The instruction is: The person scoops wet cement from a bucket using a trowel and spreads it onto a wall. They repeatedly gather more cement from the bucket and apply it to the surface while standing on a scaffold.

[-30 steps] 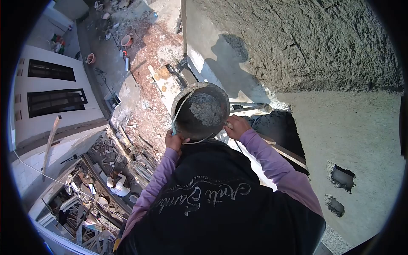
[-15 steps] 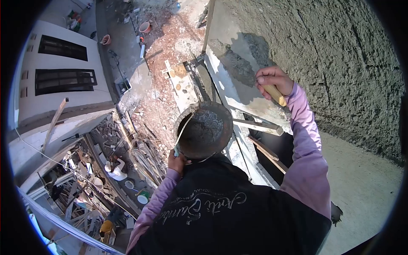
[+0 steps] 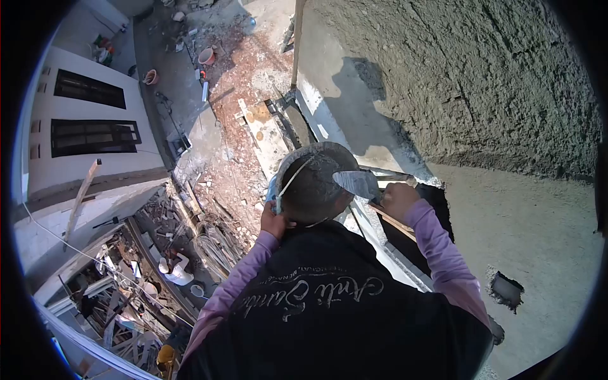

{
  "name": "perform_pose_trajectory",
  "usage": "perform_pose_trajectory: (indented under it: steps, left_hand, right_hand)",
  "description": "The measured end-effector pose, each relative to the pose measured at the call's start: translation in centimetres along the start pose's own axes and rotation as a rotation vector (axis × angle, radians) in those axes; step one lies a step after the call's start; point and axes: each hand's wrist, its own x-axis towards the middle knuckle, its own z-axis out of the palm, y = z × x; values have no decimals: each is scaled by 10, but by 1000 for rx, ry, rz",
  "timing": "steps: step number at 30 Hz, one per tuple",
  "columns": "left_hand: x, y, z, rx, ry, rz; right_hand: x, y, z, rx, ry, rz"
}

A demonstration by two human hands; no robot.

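Note:
My left hand [image 3: 274, 221] is closed on the near left rim of a round, dark bucket [image 3: 288, 206], where a pale handle cord crosses the opening. Grey mortar [image 3: 322, 170] lies inside the bucket. To the right, my right hand [image 3: 399, 200] is wrapped round the handle of a trowel [image 3: 358, 183], whose grey blade points left over the bucket's right rim. Rough wet plaster [image 3: 468, 82] covers the upper part of the wall on the right, with smoother grey surface below it.
Timber and a dark opening [image 3: 405, 248] lie below my right hand. A mortar-stained board [image 3: 265, 136] stretches beyond the bucket. Far below on the left, a person in white [image 3: 178, 271] is near scrap wood; a pink bucket [image 3: 207, 56] stands farther off.
My right hand has come down from the plastered wall to the bucket, and the trowel blade now shows over its rim. The view has shifted slightly; the bucket sits a little farther right.

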Motion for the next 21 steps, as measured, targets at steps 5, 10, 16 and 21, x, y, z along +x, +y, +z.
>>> perform_pose_trajectory:
  steps: [5,10,16,21]
  left_hand:
    - [16,-11,22,68,-80,31]
    - [14,-17,25,143,-120,16]
    - [-8,-16,38,254,-197,53]
    - [-2,-28,34,218,-172,52]
  right_hand:
    - [105,-23,165,-260,194,1]
    - [56,25,185,-291,329,-279]
    - [64,54,199,-184,99,-224]
    - [45,-7,231,212,23,-92]
